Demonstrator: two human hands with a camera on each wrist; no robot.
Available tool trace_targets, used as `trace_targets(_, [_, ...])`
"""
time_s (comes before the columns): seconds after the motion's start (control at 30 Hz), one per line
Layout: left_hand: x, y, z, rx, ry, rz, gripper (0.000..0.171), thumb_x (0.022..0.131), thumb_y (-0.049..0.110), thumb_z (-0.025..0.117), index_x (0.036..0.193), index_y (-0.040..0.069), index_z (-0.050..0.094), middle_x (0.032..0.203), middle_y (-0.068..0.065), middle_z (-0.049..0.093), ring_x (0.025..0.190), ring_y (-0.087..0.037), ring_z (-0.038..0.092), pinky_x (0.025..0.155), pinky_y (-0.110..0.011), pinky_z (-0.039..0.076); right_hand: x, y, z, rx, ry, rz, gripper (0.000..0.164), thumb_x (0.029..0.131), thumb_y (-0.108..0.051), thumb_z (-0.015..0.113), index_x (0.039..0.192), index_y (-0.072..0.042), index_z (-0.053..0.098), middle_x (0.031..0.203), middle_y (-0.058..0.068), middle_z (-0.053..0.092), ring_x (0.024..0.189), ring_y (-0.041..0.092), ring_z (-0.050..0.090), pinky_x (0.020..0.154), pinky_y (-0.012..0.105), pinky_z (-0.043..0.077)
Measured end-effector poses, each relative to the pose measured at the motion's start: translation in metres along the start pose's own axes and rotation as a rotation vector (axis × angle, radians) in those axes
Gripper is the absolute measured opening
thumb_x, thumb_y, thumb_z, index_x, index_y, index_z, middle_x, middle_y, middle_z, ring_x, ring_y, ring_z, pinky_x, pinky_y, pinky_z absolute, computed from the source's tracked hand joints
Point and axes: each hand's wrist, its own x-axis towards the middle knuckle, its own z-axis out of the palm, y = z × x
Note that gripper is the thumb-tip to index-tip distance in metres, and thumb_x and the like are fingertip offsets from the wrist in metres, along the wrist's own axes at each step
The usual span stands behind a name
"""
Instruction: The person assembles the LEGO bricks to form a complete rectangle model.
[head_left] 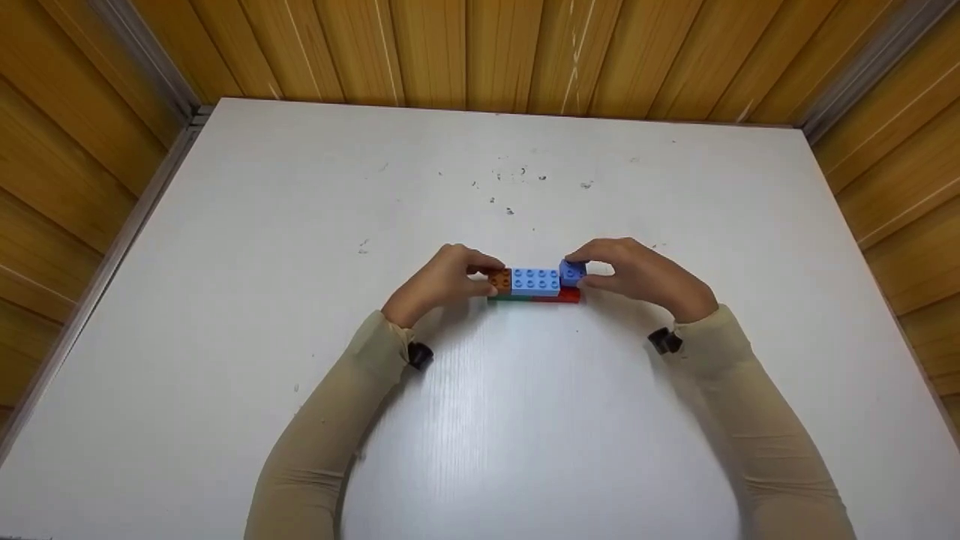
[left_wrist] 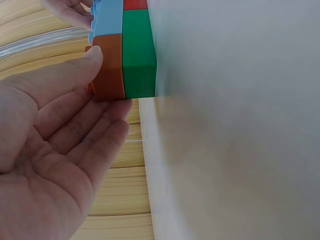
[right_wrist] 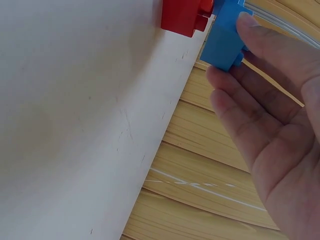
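Observation:
A row of toy building bricks lies across the middle of the table. Its lower layer has a green brick [left_wrist: 139,55] at the left and a red brick [right_wrist: 181,17] at the right. On top sit an orange-brown brick [head_left: 500,281] and a long light blue brick [head_left: 535,281]. My left hand [head_left: 451,279] pinches the orange-brown brick between thumb and fingers. With my right hand [head_left: 637,276] I pinch a small blue brick [right_wrist: 223,37]; it is tilted over the red brick's right end, beside the light blue one. Whether its underside touches the red studs cannot be told.
The white table [head_left: 480,420] carries scattered dark marks [head_left: 510,211] beyond the bricks. Wood-patterned panels [head_left: 502,56] stand along its back and sides. A black wrist camera sits on the left cuff [head_left: 420,355] and another on the right cuff.

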Motion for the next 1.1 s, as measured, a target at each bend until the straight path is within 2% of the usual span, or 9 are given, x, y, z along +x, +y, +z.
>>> trace_targets(0.13, [-0.0009, -0.0003, -0.0009, 0.001, 0.000, 0.002, 0.038, 0.084, 0.011, 0.073, 0.122, 0.010, 0.067, 0.120, -0.006, 0.068, 0.106, -0.016, 0.062, 0.097, -0.034, 0.048, -0.0005, -0.0018, 0.0016, 0.006, -0.007, 0.006, 0.039, 0.083, -0.003, 0.072, 0.121, -0.001, 0.065, 0.120, 0.012, 0.067, 0.111, 0.028, 0.063, 0.095, 0.044, 0.050])
trace_targets(0.37, [-0.0034, -0.0003, -0.0018, -0.005, 0.009, -0.008, 0.038, 0.085, 0.011, 0.073, 0.122, 0.011, 0.068, 0.121, -0.005, 0.068, 0.108, -0.017, 0.060, 0.097, -0.034, 0.047, -0.0024, -0.0034, 0.0029, 0.019, 0.007, -0.047, 0.039, 0.083, -0.004, 0.073, 0.120, -0.002, 0.065, 0.119, 0.011, 0.068, 0.110, 0.027, 0.063, 0.094, 0.044, 0.051])
trace_targets(0.7, [-0.0031, 0.0008, -0.0016, 0.000, 0.011, -0.021, 0.038, 0.084, 0.011, 0.073, 0.122, 0.012, 0.067, 0.120, -0.005, 0.068, 0.108, -0.017, 0.060, 0.096, -0.034, 0.047, -0.0024, -0.0079, 0.0022, 0.009, -0.043, 0.025, 0.040, 0.085, -0.012, 0.072, 0.125, -0.007, 0.064, 0.123, 0.009, 0.066, 0.114, 0.025, 0.061, 0.099, 0.043, 0.048])
trace_targets(1.1, [-0.0008, 0.0018, 0.0003, 0.000, 0.004, -0.031, 0.039, 0.085, 0.012, 0.073, 0.123, 0.012, 0.067, 0.120, -0.005, 0.068, 0.107, -0.016, 0.059, 0.096, -0.033, 0.047, -0.0036, -0.0089, 0.0023, -0.005, -0.046, 0.025, 0.041, 0.085, -0.010, 0.072, 0.125, -0.007, 0.064, 0.123, 0.009, 0.066, 0.113, 0.025, 0.061, 0.098, 0.043, 0.049])
